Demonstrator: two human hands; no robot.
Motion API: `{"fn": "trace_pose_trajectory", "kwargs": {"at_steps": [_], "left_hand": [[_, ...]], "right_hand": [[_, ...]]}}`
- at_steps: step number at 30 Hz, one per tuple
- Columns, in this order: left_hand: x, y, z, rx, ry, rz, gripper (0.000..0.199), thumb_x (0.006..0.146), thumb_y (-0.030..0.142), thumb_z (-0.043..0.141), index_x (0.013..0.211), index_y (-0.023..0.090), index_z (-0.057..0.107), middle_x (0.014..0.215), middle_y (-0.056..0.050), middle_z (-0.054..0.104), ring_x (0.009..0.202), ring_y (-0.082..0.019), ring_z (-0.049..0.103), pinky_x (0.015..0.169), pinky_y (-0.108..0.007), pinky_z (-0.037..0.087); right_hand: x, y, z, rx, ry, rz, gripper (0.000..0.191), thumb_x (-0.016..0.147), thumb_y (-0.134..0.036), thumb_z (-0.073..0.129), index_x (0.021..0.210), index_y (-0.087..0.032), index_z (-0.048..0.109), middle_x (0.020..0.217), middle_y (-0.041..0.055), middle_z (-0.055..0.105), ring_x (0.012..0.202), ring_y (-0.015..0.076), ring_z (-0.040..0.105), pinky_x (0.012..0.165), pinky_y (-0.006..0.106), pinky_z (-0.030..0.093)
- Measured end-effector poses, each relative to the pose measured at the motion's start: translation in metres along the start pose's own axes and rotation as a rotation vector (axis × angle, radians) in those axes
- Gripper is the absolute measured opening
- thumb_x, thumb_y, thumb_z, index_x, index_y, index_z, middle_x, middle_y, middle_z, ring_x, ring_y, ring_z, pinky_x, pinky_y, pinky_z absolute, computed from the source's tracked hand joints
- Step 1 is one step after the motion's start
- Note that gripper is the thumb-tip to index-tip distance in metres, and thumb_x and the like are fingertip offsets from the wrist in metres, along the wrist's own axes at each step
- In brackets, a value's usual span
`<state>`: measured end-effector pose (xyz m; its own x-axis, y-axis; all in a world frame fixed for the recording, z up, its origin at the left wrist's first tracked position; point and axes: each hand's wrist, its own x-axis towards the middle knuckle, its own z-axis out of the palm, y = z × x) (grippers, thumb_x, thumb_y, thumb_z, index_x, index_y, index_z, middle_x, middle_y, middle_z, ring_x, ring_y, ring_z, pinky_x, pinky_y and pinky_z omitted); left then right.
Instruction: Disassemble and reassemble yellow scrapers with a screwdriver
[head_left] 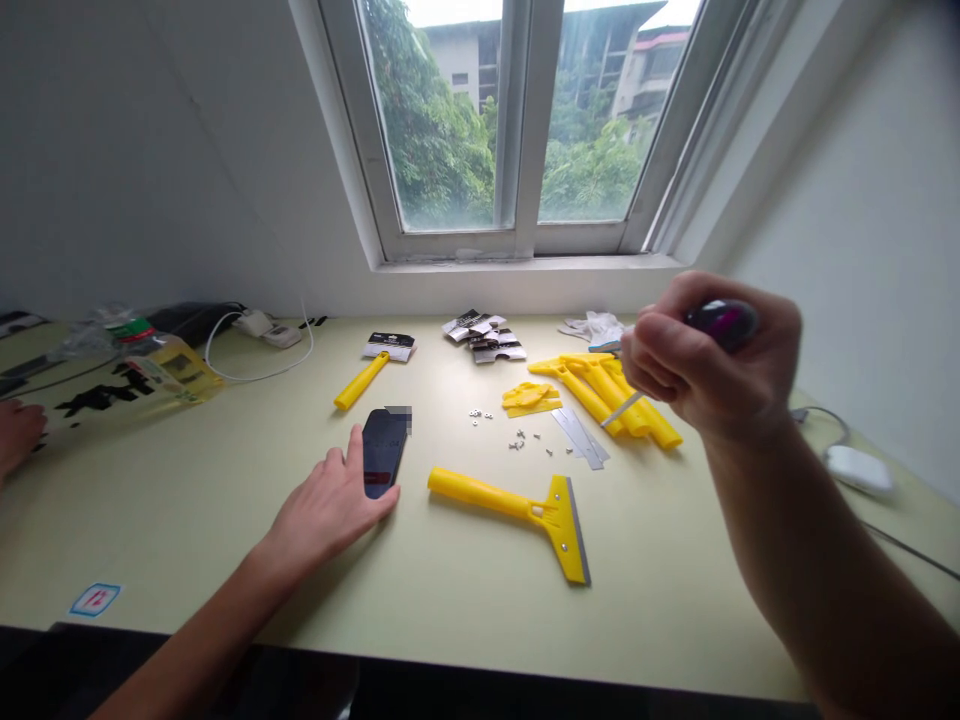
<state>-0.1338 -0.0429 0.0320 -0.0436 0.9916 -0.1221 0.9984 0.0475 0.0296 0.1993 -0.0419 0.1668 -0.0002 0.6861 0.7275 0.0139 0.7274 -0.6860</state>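
My left hand (330, 500) is at the left and lower edges of a black smartphone (384, 455), its thumb on the lower corner and a finger along the side. Raised above the table on the right, my right hand (712, 350) is wrapped round a screwdriver (724, 322) with a dark, purplish handle. Its pale shaft points down to the left. Between the hands lies a yellow scraper (487, 495) with a blade held by two screws. Behind it are small screws (517, 440), white nuts (476, 414), loose metal blades (577, 435) and yellow plastic plates (531, 398).
Several yellow scraper handles (600, 390) are piled below the right hand. Another handle (361, 380) lies by a packaging card (388, 346); more cards (486, 335) lie behind. At left are a bottle of yellow liquid (169, 365) and another person's hand (19, 435). A white charger (859, 468) sits right.
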Motion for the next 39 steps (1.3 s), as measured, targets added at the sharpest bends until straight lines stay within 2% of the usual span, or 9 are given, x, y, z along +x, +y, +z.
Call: {"fn": "trace_pose_trajectory", "kwargs": {"at_steps": [4, 14, 18, 21, 24, 27, 31, 34, 39], "left_hand": [[0.014, -0.007, -0.001, -0.003, 0.025, -0.038, 0.100, 0.083, 0.069, 0.038, 0.155, 0.005, 0.011, 0.119, -0.024, 0.057, 0.105, -0.037, 0.059, 0.088, -0.046, 0.045], [0.057, 0.003, -0.006, 0.035, 0.065, -0.008, 0.091, 0.086, 0.064, 0.040, 0.151, 0.002, 0.022, 0.126, -0.027, 0.055, 0.114, -0.037, 0.056, 0.093, -0.045, 0.046], [0.059, 0.002, -0.015, 0.082, 0.098, -0.011, 0.089, 0.086, 0.067, 0.038, 0.150, 0.006, 0.027, 0.125, -0.025, 0.056, 0.113, -0.039, 0.056, 0.088, -0.049, 0.049], [0.039, 0.017, -0.024, 0.091, 0.218, 0.197, 0.073, 0.091, 0.062, 0.037, 0.144, 0.012, 0.041, 0.122, -0.021, 0.058, 0.110, -0.036, 0.056, 0.085, -0.048, 0.050], [0.009, 0.052, -0.025, 0.007, 0.283, 0.720, 0.049, 0.097, 0.047, 0.036, 0.135, 0.018, 0.050, 0.125, -0.014, 0.057, 0.113, -0.027, 0.054, 0.095, -0.041, 0.046], [-0.010, 0.093, -0.011, -0.003, 0.252, 1.118, 0.051, 0.095, 0.047, 0.045, 0.139, 0.021, 0.044, 0.130, -0.012, 0.054, 0.115, -0.027, 0.052, 0.096, -0.042, 0.044], [-0.005, 0.122, 0.014, 0.074, 0.241, 1.197, 0.042, 0.098, 0.039, 0.041, 0.136, 0.022, 0.046, 0.106, -0.008, 0.061, 0.091, -0.022, 0.057, 0.073, -0.035, 0.046], [0.009, 0.118, 0.023, 0.111, 0.258, 1.154, 0.038, 0.100, 0.031, 0.037, 0.136, 0.023, 0.046, 0.097, -0.006, 0.061, 0.086, -0.021, 0.056, 0.068, -0.033, 0.044], [0.017, 0.100, 0.022, 0.089, 0.255, 1.134, 0.037, 0.101, 0.032, 0.036, 0.136, 0.025, 0.047, 0.100, -0.006, 0.061, 0.089, -0.020, 0.057, 0.070, -0.033, 0.044]], "right_hand": [[0.000, 0.002, -0.001, 0.010, -0.031, 0.031, 0.025, 0.079, -0.029, 0.074, 0.062, -0.021, 0.058, 0.044, -0.0053, 0.037, 0.035, 0.0066, 0.031, 0.033, 0.026, 0.020], [-0.001, 0.009, 0.000, -0.003, -0.074, 0.053, 0.021, 0.082, -0.025, 0.071, 0.066, -0.020, 0.058, 0.045, -0.0062, 0.039, 0.036, 0.0068, 0.034, 0.034, 0.024, 0.023], [-0.001, 0.008, 0.001, -0.025, -0.069, 0.073, 0.022, 0.082, -0.027, 0.071, 0.065, -0.021, 0.057, 0.045, -0.0063, 0.038, 0.036, 0.0069, 0.033, 0.035, 0.024, 0.022], [-0.001, 0.007, 0.004, 0.002, -0.070, 0.058, 0.025, 0.082, -0.028, 0.071, 0.063, -0.021, 0.056, 0.045, -0.0063, 0.037, 0.036, 0.0068, 0.032, 0.035, 0.024, 0.021], [-0.001, 0.003, 0.008, 0.090, -0.023, 0.058, 0.030, 0.079, -0.029, 0.074, 0.061, -0.021, 0.052, 0.044, -0.0064, 0.034, 0.035, 0.0060, 0.028, 0.034, 0.024, 0.020], [-0.001, -0.002, 0.009, 0.206, 0.002, 0.097, 0.032, 0.077, -0.029, 0.075, 0.061, -0.022, 0.049, 0.044, -0.0074, 0.030, 0.033, 0.0052, 0.024, 0.031, 0.022, 0.018], [-0.001, -0.004, 0.007, 0.330, 0.001, 0.216, 0.032, 0.078, -0.025, 0.071, 0.061, -0.022, 0.044, 0.043, -0.0079, 0.030, 0.030, 0.0055, 0.024, 0.027, 0.020, 0.017], [-0.003, 0.005, 0.011, 0.387, 0.026, 0.295, 0.034, 0.078, -0.024, 0.069, 0.060, -0.021, 0.041, 0.042, -0.0085, 0.030, 0.029, 0.0054, 0.023, 0.026, 0.019, 0.017], [-0.007, 0.030, 0.024, 0.419, 0.049, 0.311, 0.032, 0.081, -0.023, 0.065, 0.061, -0.021, 0.041, 0.043, -0.0088, 0.033, 0.029, 0.0053, 0.026, 0.026, 0.018, 0.019]]}}
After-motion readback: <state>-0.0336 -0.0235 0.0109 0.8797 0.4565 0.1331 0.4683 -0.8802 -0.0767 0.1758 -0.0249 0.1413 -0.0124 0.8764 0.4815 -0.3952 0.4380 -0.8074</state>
